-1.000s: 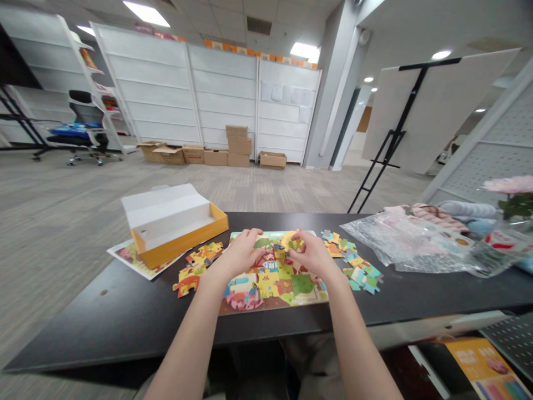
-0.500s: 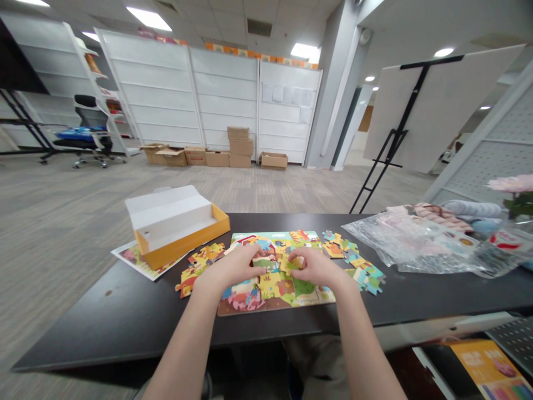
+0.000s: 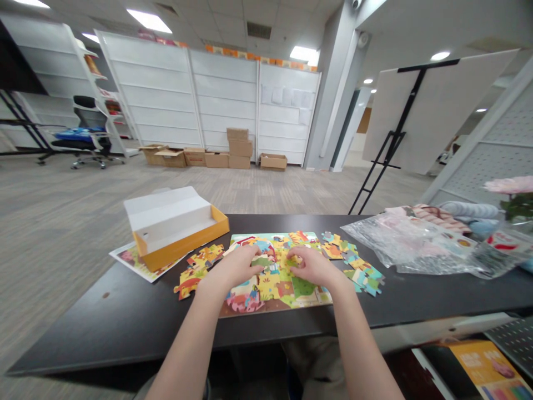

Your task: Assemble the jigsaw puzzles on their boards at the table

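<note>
Working at frame centre, the left hand [image 3: 235, 268] and the right hand [image 3: 314, 266] rest palm-down on the jigsaw puzzle board [image 3: 270, 308], grip narrow, fingers curled. The left fingertips [image 3: 261, 265] touch a green puzzle piece [image 3: 266, 260]; the right fingertips [image 3: 290, 263] touch a yellow puzzle piece [image 3: 293, 260]. Whether either piece is held, the frame cannot show. Loose puzzle pieces [image 3: 195, 272] lie on the black table [image 3: 104, 311] at both sides of the board, beside an open orange box [image 3: 179, 233] at centre left. Judged from these, the step in hand is seating pieces on the board; the loose ones call for placing.
</note>
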Available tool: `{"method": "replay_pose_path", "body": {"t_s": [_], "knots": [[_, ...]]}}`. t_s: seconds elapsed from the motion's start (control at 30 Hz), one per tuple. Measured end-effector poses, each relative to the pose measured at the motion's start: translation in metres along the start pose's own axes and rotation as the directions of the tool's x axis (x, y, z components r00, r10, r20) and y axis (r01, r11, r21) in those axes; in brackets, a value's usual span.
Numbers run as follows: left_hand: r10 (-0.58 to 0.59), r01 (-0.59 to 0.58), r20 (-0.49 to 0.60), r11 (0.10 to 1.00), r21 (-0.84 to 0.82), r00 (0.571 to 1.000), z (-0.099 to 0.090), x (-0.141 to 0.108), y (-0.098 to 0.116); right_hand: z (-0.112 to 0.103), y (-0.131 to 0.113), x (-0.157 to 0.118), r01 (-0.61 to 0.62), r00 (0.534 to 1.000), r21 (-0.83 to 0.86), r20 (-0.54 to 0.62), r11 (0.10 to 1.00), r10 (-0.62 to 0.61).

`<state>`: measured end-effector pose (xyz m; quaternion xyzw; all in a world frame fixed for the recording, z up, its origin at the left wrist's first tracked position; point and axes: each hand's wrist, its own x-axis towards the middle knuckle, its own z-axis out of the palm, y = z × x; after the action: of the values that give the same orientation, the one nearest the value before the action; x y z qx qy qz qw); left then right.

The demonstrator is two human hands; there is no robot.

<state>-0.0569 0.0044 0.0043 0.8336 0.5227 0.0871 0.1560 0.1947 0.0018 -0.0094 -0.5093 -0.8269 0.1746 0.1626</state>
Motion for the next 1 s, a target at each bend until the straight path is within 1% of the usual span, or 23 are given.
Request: {"method": "replay_pose_path", "body": {"t_s": [0.13,0.23,0.3,0.37,0.43,0.53,0.63,0.77,0.9,0.97,1.0], "knots": [[0.005,-0.005,-0.006,1.000,0.029,1.000,0.002,0.003,0.002,0.002,-0.004,0.002,0.009,1.000,-0.005,-0.010,1.000,-0.009],[0.013,-0.012,-0.014,0.998,0.055,1.000,0.003,0.005,0.006,0.004,0.001,0.008,0.024,0.996,0.018,-0.087,1.000,-0.022],[0.018,-0.016,-0.015,0.997,0.069,1.000,0.004,0.006,0.007,0.002,0.011,0.012,-0.031,0.985,0.020,-0.166,0.999,0.034],[0.019,-0.017,-0.020,0.997,0.079,1.000,0.004,0.006,0.008,-0.001,0.023,0.018,-0.110,0.971,-0.021,-0.215,0.994,0.103],[0.024,-0.022,-0.029,0.996,0.088,0.999,0.005,0.005,0.008,-0.005,0.034,0.022,-0.163,0.965,-0.079,-0.221,0.983,0.142],[0.024,-0.020,-0.035,0.994,0.108,0.999,0.004,0.004,0.009,-0.007,0.043,0.028,-0.205,0.964,-0.132,-0.200,0.970,0.176],[0.016,-0.012,-0.030,0.990,0.138,0.999,0.005,0.004,0.007,-0.005,0.045,0.030,-0.253,0.957,-0.158,-0.185,0.954,0.224],[0.028,-0.022,-0.034,0.985,0.174,0.999,0.009,0.005,0.006,-0.001,0.045,0.030,-0.326,0.935,-0.172,-0.207,0.929,0.290],[0.024,-0.014,-0.048,0.978,0.206,0.999,0.013,0.005,0.007,-0.001,0.046,0.031,-0.334,0.929,-0.174,-0.228,0.926,0.292],[0.013,-0.001,-0.054,0.976,0.216,0.998,0.015,0.004,0.008,-0.008,0.051,0.026,-0.308,0.932,-0.158,-0.246,0.938,0.264],[0.007,0.006,-0.056,0.976,0.217,0.998,0.015,0.004,0.008,-0.013,0.055,0.022,-0.294,0.928,-0.139,-0.280,0.946,0.248]]}}
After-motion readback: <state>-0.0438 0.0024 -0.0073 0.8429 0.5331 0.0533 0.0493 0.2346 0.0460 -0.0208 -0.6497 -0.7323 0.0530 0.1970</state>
